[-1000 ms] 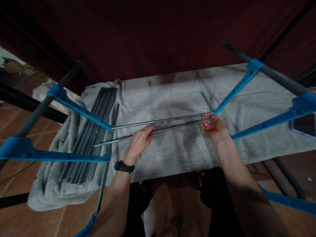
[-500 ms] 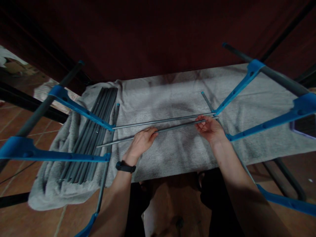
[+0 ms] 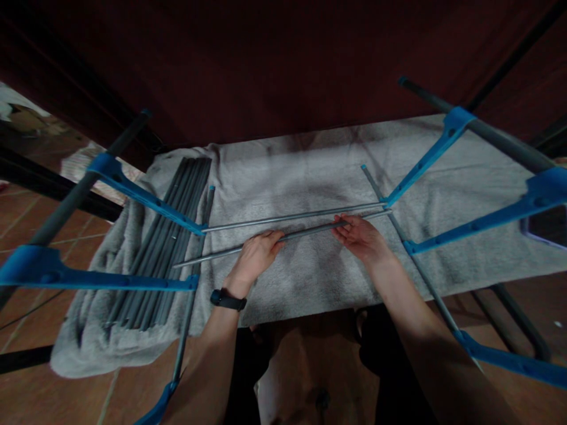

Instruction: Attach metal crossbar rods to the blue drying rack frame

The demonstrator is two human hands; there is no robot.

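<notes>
A thin grey metal tube (image 3: 310, 231) lies crosswise between my hands, its left end over the side pole and its right end by the other side pole. My left hand (image 3: 260, 251) is wrapped round it left of centre. Farther right, my right hand (image 3: 358, 236) has its thumb and fingers on the same tube. Just beyond runs a second tube (image 3: 292, 216), joining the left blue bracket (image 3: 150, 203) to the right blue bracket (image 3: 416, 168). Nearer brackets, one on the left (image 3: 119, 278) and one on the right (image 3: 473, 224), sit on the side poles.
A bundle of several grey tubes (image 3: 168, 248) rests at the left on a grey blanket (image 3: 305, 283). A phone (image 3: 547, 227) lies at the right edge. Thick poles (image 3: 509, 141) rise on both sides. A dark red panel (image 3: 283, 65) stands behind.
My right hand has slid left along the tube, away from its right end, which now shows. My left hand and the tube have barely moved.
</notes>
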